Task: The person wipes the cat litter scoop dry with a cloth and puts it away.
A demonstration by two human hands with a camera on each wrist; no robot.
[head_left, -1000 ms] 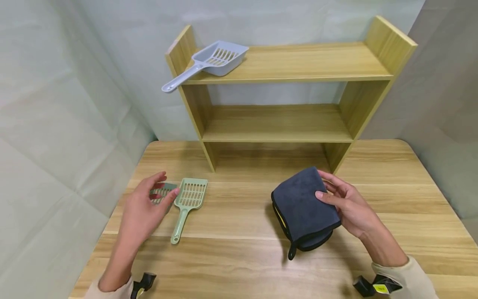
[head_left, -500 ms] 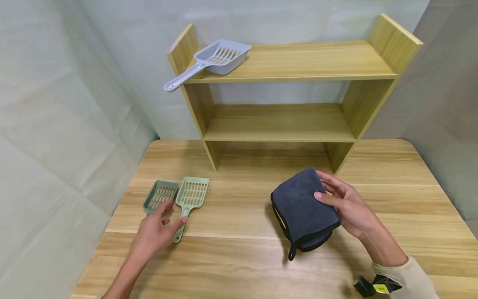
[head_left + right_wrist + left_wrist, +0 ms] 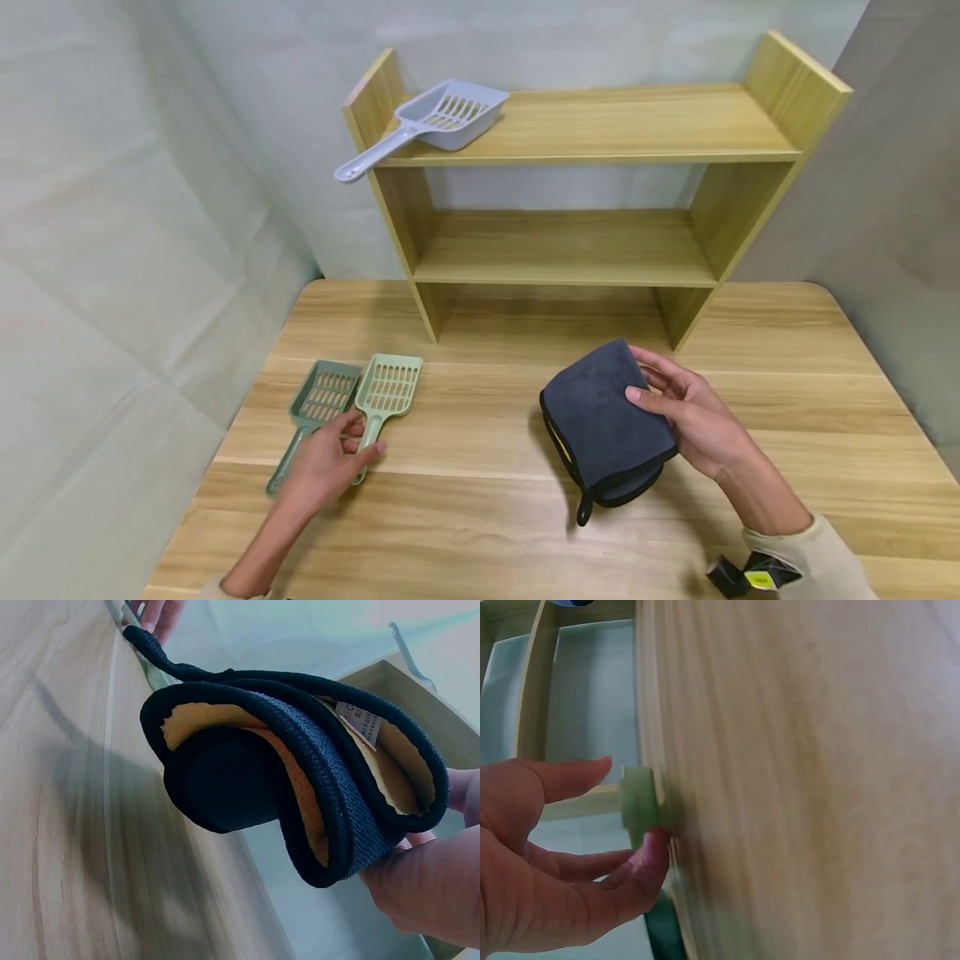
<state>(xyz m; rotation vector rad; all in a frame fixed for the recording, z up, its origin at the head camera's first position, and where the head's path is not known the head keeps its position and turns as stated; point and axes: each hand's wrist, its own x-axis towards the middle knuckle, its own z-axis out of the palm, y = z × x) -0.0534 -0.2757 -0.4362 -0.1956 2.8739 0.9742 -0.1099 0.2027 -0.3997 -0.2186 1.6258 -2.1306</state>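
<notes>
My left hand (image 3: 327, 461) is at the handle of a light green litter scoop (image 3: 388, 385) that lies on the table. Its fingers and thumb stand apart on either side of the handle; in the left wrist view one fingertip (image 3: 655, 847) is close to the green scoop (image 3: 639, 799), and whether it touches is unclear. A dark green litter scoop (image 3: 325, 395) lies just left of it, its handle partly behind the hand. My right hand (image 3: 693, 417) grips a folded dark grey towel (image 3: 607, 417) by its right edge. The towel (image 3: 330, 772) shows yellow inner layers, black edging and a hanging loop.
A wooden shelf unit (image 3: 570, 271) stands at the back of the table (image 3: 480, 533). On its top board a pale grey-blue litter scoop (image 3: 450, 117) lies at the left, with its handle jutting past the front edge. Light cloth (image 3: 112, 250) hangs around the table.
My left hand has moved from over the dark green scoop down and right to the light green scoop's handle, uncovering the dark green one. My right hand still holds the towel almost unmoved.
</notes>
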